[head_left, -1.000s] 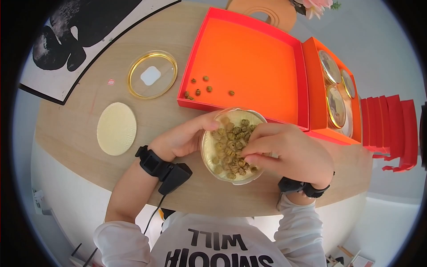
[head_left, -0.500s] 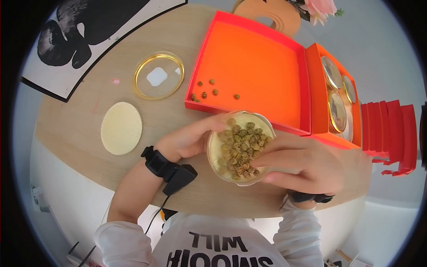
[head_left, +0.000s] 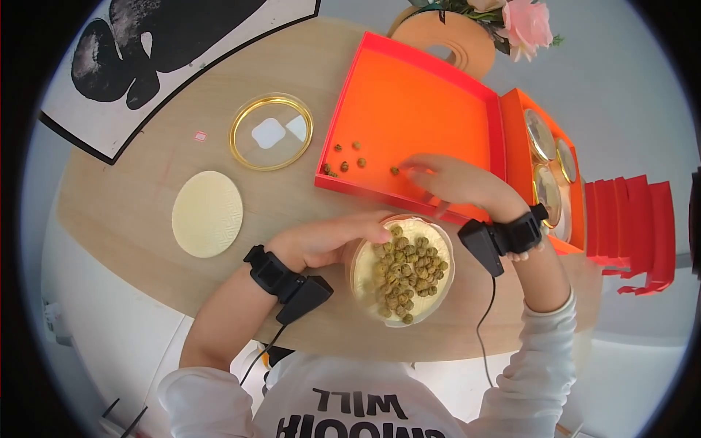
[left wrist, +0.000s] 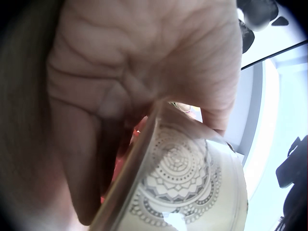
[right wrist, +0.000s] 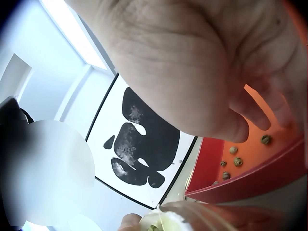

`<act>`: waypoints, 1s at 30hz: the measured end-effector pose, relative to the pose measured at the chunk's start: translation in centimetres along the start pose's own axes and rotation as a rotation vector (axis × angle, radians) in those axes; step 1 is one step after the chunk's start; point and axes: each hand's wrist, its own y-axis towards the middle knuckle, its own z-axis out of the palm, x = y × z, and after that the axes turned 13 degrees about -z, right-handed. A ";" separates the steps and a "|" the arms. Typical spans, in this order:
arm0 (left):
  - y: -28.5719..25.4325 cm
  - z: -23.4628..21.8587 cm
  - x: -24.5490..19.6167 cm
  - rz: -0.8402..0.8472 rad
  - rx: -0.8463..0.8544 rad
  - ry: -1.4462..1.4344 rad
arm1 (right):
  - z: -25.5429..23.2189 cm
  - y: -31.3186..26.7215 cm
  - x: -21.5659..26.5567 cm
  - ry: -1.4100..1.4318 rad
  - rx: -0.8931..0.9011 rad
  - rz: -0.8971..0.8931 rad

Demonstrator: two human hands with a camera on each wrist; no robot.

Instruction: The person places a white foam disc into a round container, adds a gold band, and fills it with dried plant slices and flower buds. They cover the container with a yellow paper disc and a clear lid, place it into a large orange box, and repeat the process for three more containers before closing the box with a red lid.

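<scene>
My left hand (head_left: pixel 328 243) grips a clear plastic jar (head_left: pixel 365 285) by its side, thumb at the rim. Dried greenish-brown coiled balls (head_left: pixel 412 266) lie heaped inside it on a pale yellow lining. A mandala-like pattern marks the jar's wall (left wrist: pixel 192 178) in the left wrist view. Over the front part of a red-edged orange box tray (head_left: pixel 438 87) reaches my right hand (head_left: pixel 467 182), fingers loosely extended and holding nothing visible. Its fingertips are close to a single loose ball (head_left: pixel 395 171). Several more balls (right wrist: pixel 238 161) are scattered in the tray's corner.
Left of the tray lie a gold-rimmed clear lid (head_left: pixel 270 133) and a pale yellow disc (head_left: pixel 207 214). An orange box (head_left: pixel 516 124) with gold-rimmed jars stands at right, beside folded red pieces (head_left: pixel 635 226). Behind are pink flowers (head_left: pixel 526 29) and a framed black-and-white picture (head_left: pixel 109 131).
My right hand has left the balls in the jar and moved forward over the orange tray. The left hand still holds the jar, which sits a little nearer the body.
</scene>
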 end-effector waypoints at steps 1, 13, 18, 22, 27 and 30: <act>0.1 0.1 0.0 0.014 0.009 -0.001 | -0.1 0.4 0.6 -0.036 0.043 0.006; 0.4 -0.3 0.3 -0.007 0.053 0.033 | 1.0 4.1 2.4 0.226 0.035 -0.112; -0.3 0.6 -0.3 -0.019 0.028 0.032 | 1.4 5.7 3.0 0.186 0.137 -0.204; -0.3 0.5 -0.4 -0.019 0.033 0.040 | 1.5 7.3 4.0 -0.007 0.252 -0.251; 0.1 0.1 -0.3 -0.025 0.046 0.034 | 1.6 7.4 4.0 -0.151 0.258 -0.294; 0.4 -0.2 0.0 -0.012 0.052 0.022 | 1.3 6.6 5.1 -0.136 0.333 -0.274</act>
